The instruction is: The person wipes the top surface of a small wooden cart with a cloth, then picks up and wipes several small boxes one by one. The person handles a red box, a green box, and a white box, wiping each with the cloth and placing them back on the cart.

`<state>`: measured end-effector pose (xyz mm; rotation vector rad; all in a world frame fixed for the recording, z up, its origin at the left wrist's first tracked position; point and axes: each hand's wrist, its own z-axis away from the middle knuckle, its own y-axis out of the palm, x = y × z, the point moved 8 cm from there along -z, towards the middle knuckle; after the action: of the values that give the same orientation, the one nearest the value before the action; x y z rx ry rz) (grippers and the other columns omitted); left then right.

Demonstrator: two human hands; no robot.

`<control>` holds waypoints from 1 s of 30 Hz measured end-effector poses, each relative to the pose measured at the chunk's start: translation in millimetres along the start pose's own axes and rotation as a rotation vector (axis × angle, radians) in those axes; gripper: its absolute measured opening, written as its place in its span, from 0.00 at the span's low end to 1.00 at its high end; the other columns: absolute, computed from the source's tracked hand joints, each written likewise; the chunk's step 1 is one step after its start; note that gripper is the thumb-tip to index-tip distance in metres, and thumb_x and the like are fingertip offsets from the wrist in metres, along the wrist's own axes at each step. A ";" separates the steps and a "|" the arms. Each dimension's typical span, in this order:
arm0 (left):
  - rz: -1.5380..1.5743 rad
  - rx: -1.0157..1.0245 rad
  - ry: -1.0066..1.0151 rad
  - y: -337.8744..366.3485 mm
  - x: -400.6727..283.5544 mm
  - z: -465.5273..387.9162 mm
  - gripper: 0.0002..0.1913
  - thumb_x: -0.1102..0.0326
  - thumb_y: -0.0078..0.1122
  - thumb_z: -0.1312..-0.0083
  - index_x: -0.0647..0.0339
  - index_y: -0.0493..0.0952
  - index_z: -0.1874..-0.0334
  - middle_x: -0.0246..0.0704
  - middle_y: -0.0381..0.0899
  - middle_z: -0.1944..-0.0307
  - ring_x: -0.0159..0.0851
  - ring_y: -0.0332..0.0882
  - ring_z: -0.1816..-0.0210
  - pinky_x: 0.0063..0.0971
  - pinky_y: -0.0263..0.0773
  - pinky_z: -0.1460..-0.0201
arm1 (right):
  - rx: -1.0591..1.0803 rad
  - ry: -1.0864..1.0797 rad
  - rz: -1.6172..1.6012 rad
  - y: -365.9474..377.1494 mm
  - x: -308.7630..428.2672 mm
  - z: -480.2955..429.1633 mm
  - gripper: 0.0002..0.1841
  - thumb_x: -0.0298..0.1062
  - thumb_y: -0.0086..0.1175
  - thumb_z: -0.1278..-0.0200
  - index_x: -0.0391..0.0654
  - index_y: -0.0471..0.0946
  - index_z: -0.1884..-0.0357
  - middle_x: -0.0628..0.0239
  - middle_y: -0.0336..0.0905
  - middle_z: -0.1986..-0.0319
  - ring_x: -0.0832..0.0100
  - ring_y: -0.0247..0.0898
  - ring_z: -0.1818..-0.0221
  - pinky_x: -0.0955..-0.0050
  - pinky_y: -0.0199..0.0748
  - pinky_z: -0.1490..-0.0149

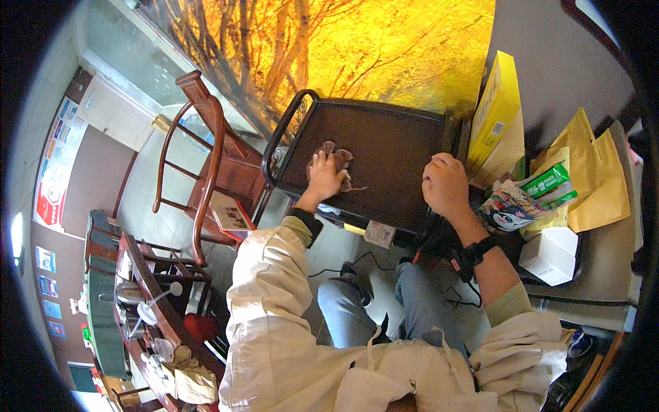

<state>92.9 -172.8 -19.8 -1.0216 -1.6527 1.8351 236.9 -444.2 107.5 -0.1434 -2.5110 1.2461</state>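
Note:
On a dark brown tray-like tabletop (391,139) with a raised black rim lies a small brown, looped object (342,157), perhaps cord or fabric; its exact kind is unclear. My left hand (324,175) rests on it with fingers spread, covering part of it, and a thin tail of it sticks out to the right. My right hand (444,180) is curled at the table's right edge, knuckles up. Whether it holds anything is hidden.
To the right stand a yellow box (494,118), a green-labelled snack bag (551,185), brown paper envelopes (600,180) and a white carton (551,255). A wooden armchair (219,170) bearing a red-edged book (231,213) is at the left. A black cable (334,270) lies on the floor.

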 end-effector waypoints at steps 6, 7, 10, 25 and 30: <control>0.045 0.208 0.026 31.0 -108.8 33.3 0.49 0.49 0.63 0.40 0.66 0.47 0.24 0.61 0.35 0.24 0.64 0.30 0.23 0.59 0.35 0.26 | 0.019 0.013 0.006 3.9 -1.6 0.5 0.05 0.32 0.57 0.55 0.43 0.76 0.75 0.59 0.77 0.67 0.56 0.70 0.49 0.55 0.68 0.45; 0.097 0.248 0.048 36.8 -130.1 38.7 0.49 0.52 0.64 0.40 0.66 0.46 0.24 0.60 0.32 0.24 0.63 0.26 0.23 0.58 0.31 0.25 | 0.016 0.008 -0.007 3.9 -1.0 0.5 0.05 0.32 0.57 0.55 0.42 0.76 0.75 0.59 0.77 0.67 0.56 0.70 0.49 0.55 0.68 0.45; 0.171 0.280 0.148 45.3 -182.1 49.5 0.46 0.66 0.60 0.43 0.66 0.46 0.24 0.59 0.31 0.24 0.62 0.24 0.22 0.55 0.31 0.24 | -0.003 -0.003 -0.002 3.0 -0.7 0.0 0.06 0.31 0.57 0.55 0.42 0.76 0.75 0.58 0.77 0.67 0.55 0.71 0.50 0.55 0.69 0.46; 0.567 -0.099 -0.141 -38.5 -56.2 25.3 0.30 0.57 0.62 0.35 0.68 0.65 0.36 0.48 0.71 0.40 0.49 0.70 0.39 0.41 0.67 0.38 | 0.008 -0.017 -0.014 1.8 1.3 -0.5 0.04 0.29 0.56 0.55 0.41 0.77 0.77 0.59 0.77 0.69 0.56 0.71 0.50 0.54 0.68 0.47; 0.352 -0.315 0.169 -64.8 -28.2 28.6 0.30 0.63 0.62 0.36 0.59 0.66 0.32 0.49 0.65 0.35 0.58 0.62 0.34 0.44 0.59 0.32 | 0.030 0.006 -0.004 2.2 0.9 -0.3 0.02 0.27 0.55 0.50 0.41 0.76 0.77 0.60 0.76 0.69 0.56 0.71 0.49 0.55 0.66 0.44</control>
<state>79.2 -201.3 49.6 -1.6448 -1.7798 1.6625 236.0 -442.5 106.1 -0.1345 -2.4852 1.2789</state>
